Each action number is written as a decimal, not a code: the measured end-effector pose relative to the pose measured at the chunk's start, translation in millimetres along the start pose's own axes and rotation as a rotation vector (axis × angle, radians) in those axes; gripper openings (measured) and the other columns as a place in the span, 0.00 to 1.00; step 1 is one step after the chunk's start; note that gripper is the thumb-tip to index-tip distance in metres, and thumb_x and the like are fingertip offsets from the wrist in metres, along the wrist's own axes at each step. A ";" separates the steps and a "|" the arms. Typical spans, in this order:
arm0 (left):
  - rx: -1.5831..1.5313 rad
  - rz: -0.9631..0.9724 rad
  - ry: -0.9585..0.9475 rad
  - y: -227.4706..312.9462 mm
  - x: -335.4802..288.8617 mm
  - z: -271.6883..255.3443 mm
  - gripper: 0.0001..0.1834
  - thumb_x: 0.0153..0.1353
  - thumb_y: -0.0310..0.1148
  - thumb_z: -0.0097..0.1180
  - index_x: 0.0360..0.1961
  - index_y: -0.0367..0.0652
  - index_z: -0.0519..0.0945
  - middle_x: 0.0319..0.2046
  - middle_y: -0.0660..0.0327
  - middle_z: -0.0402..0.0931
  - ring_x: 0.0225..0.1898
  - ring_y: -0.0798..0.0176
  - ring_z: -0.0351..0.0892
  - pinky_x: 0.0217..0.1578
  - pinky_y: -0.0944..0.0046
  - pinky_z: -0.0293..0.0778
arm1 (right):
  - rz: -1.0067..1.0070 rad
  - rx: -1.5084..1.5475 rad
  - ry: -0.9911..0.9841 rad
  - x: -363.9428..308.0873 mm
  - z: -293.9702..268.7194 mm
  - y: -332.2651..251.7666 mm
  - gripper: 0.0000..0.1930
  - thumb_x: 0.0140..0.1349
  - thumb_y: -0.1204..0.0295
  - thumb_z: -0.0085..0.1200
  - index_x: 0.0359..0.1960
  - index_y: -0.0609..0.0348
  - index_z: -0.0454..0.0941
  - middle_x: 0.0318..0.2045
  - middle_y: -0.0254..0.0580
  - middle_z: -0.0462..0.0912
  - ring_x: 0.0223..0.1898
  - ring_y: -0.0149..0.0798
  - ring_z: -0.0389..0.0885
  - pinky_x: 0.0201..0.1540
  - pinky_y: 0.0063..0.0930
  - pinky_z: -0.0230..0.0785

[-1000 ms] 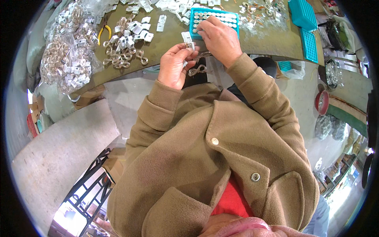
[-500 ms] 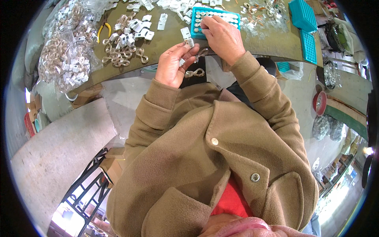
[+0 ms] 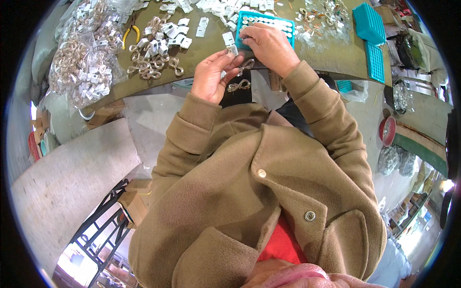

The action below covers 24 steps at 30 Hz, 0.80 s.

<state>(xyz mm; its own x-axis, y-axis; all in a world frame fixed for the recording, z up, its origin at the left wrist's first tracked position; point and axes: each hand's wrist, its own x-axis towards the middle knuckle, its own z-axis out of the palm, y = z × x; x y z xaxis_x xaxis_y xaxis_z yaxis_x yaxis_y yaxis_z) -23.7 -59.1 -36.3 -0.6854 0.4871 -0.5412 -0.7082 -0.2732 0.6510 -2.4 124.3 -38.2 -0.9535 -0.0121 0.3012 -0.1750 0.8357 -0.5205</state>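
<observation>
My left hand [image 3: 211, 74] is closed around a small white plastic case [image 3: 232, 49], its lid flap standing up beyond the fingertips. A loosely coiled pale wire [image 3: 239, 86] hangs below that hand, over the table's front edge. My right hand [image 3: 274, 50] reaches over a teal tray [image 3: 292, 34], its thumb and finger brought together at the tray's near left part. Whatever lies between those fingertips is too small to make out. Rows of round, silvery, coin-like discs [image 3: 246, 18] sit in the tray; my right hand covers some of them.
On the left of the table [image 3: 201, 50] lie plastic bags [image 3: 79, 72] of wired cases, yellow-handled pliers [image 3: 137, 34] and loose white cases [image 3: 175, 33]. Clear plastic bits [image 3: 312, 36] are scattered right of the tray. Stacked teal trays [image 3: 369, 24] stand at the right edge.
My right hand has shifted slightly left and down over the tray, its fingertips now at the near left part. My left hand keeps its hold on the white case. The whole view has shifted slightly.
</observation>
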 end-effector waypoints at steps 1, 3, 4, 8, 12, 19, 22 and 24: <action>0.002 0.006 -0.006 0.0 0.6 -0.1 0.12 0.65 0.27 0.54 0.49 0.35 0.75 0.43 0.56 0.81 0.41 0.72 0.81 0.31 0.79 0.79 | -0.025 -0.013 0.007 1.1 -1.2 0.3 0.07 0.59 0.70 0.54 0.35 0.58 0.80 0.30 0.45 0.80 0.35 0.51 0.80 0.38 0.42 0.73; 0.015 0.018 -0.012 -0.7 0.2 -0.4 0.13 0.64 0.27 0.55 0.49 0.35 0.75 0.43 0.57 0.81 0.41 0.72 0.81 0.31 0.79 0.79 | -0.057 -0.046 0.006 3.3 -4.2 -1.7 0.07 0.59 0.70 0.55 0.34 0.59 0.79 0.30 0.45 0.79 0.34 0.51 0.80 0.37 0.41 0.73; 0.025 0.024 -0.012 -1.1 0.1 -0.3 0.13 0.64 0.27 0.55 0.49 0.35 0.75 0.42 0.57 0.81 0.40 0.72 0.82 0.31 0.79 0.78 | -0.053 0.014 0.043 2.1 -6.3 -4.6 0.07 0.58 0.70 0.56 0.34 0.59 0.78 0.30 0.45 0.79 0.33 0.50 0.80 0.37 0.40 0.73; 0.095 0.046 -0.015 -1.4 -2.4 1.7 0.16 0.64 0.29 0.56 0.51 0.36 0.76 0.40 0.61 0.82 0.39 0.71 0.82 0.36 0.74 0.77 | 0.061 0.209 0.052 -9.7 -18.2 -20.1 0.07 0.57 0.71 0.58 0.33 0.59 0.76 0.28 0.43 0.78 0.32 0.48 0.80 0.34 0.38 0.72; 0.146 0.049 -0.019 -1.0 -6.6 6.9 0.16 0.63 0.29 0.58 0.51 0.37 0.77 0.39 0.62 0.82 0.38 0.73 0.81 0.34 0.76 0.75 | 0.028 0.251 0.087 -21.9 -17.8 -34.6 0.06 0.56 0.72 0.58 0.32 0.59 0.74 0.27 0.43 0.77 0.31 0.48 0.79 0.32 0.37 0.71; 0.206 0.111 -0.066 -3.5 -12.6 11.0 0.17 0.60 0.27 0.60 0.51 0.37 0.79 0.38 0.65 0.81 0.32 0.76 0.77 0.33 0.77 0.73 | -0.061 0.226 0.185 -30.8 -13.0 -34.2 0.02 0.57 0.75 0.55 0.31 0.57 0.75 0.27 0.44 0.77 0.29 0.49 0.79 0.31 0.38 0.72; 0.208 0.106 -0.079 -6.6 -11.3 9.5 0.18 0.60 0.27 0.60 0.52 0.37 0.78 0.39 0.64 0.81 0.34 0.74 0.79 0.34 0.77 0.73 | -0.029 0.244 0.176 -36.4 -12.8 -33.1 0.02 0.57 0.74 0.55 0.31 0.57 0.77 0.26 0.43 0.77 0.29 0.50 0.79 0.31 0.38 0.72; 0.195 0.093 -0.072 -8.7 -10.2 9.0 0.18 0.60 0.26 0.59 0.52 0.37 0.78 0.40 0.63 0.81 0.37 0.73 0.80 0.35 0.77 0.74 | -0.047 0.197 0.175 -39.2 -12.4 -31.4 0.03 0.58 0.73 0.55 0.32 0.57 0.78 0.26 0.43 0.78 0.29 0.50 0.80 0.31 0.37 0.73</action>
<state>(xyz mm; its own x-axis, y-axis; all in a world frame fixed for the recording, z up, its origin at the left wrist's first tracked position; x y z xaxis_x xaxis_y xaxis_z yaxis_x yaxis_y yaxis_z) -8.9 -54.3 -31.7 -0.7277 0.5269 -0.4391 -0.5914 -0.1579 0.7907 43.5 105.4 -23.8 -0.8893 0.0609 0.4532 -0.2790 0.7129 -0.6433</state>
